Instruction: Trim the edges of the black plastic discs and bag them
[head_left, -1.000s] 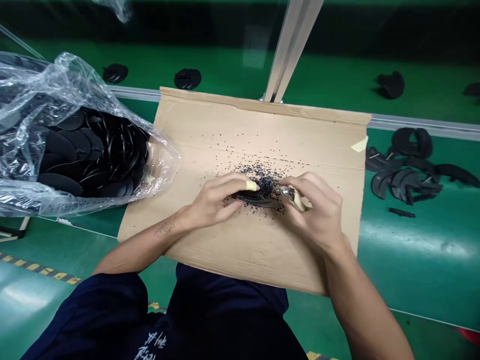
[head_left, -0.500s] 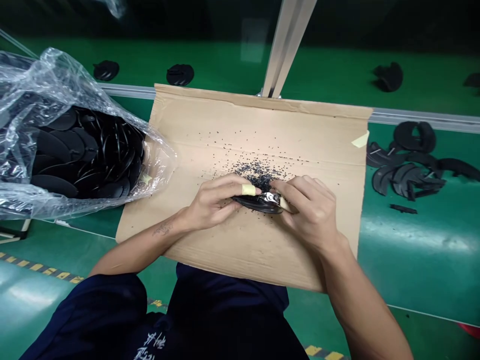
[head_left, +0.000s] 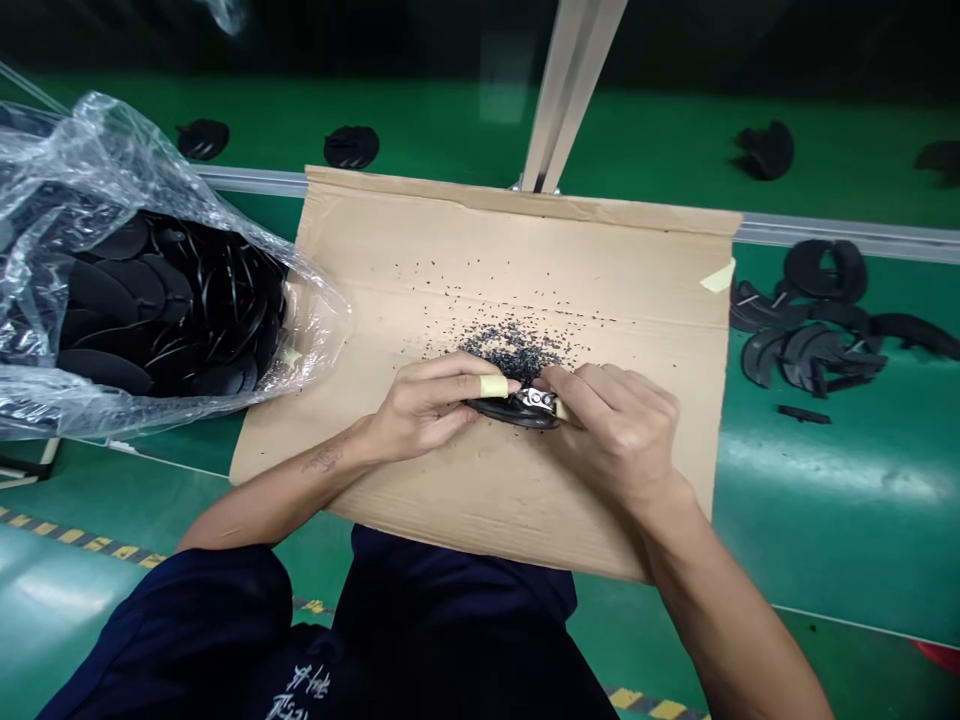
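My left hand (head_left: 427, 405), with yellow tape round one finger, is closed on the left end of a black curved plastic part (head_left: 517, 411). My right hand (head_left: 619, 415) grips a pair of nippers (head_left: 537, 398); their metal head meets the upper edge of the part, and the fingers cover most of the handles. Just beyond both hands, many tiny black offcuts (head_left: 517, 350) lie in a heap and scattered over the cardboard sheet (head_left: 480, 510).
On the left, a clear plastic bag (head_left: 105, 140) holds a pile of black disc-like parts (head_left: 112, 290). Several curved black pieces (head_left: 814, 350) lie on the green table (head_left: 840, 500) at the right. A metal post (head_left: 574, 95) rises behind the cardboard.
The right hand has turned slightly and the nippers have shifted a little to the left along the part. The left hand keeps its hold. The whole view has moved slightly.
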